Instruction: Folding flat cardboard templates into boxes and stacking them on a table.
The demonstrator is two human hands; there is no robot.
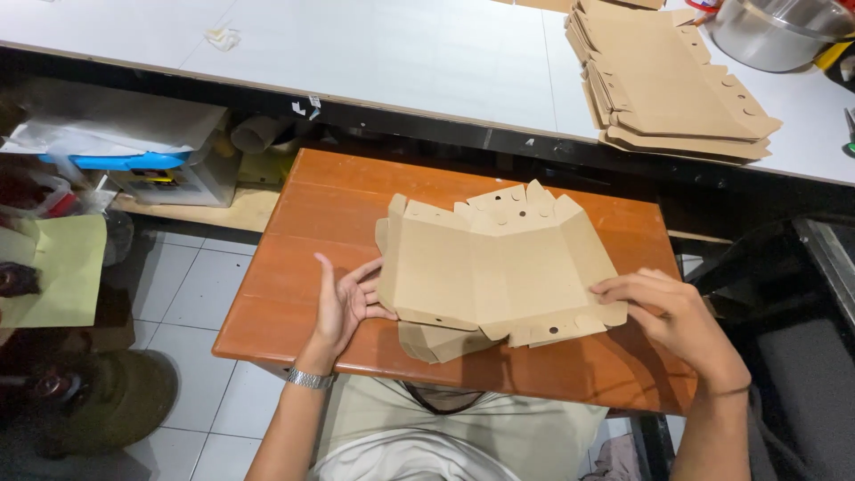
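Left hand (343, 307), at 8 o'clock of the carton blank (494, 267), stands palm inward, fingers spread, thumb and fingertips gripping the blank's left edge. Right hand (677, 316), at 4 o'clock, lies palm down, fingers curled, pinching the lower right flap. The blank rests partly folded at the centre of the brown table (303, 258), panels raised. A stack of blanks (668, 80) lies at 1 o'clock on the white bench (401, 53), beside a steel bowl (775, 31).

Brown die-cut carton blank (499, 267) on table; flat stack (668, 80) beyond.
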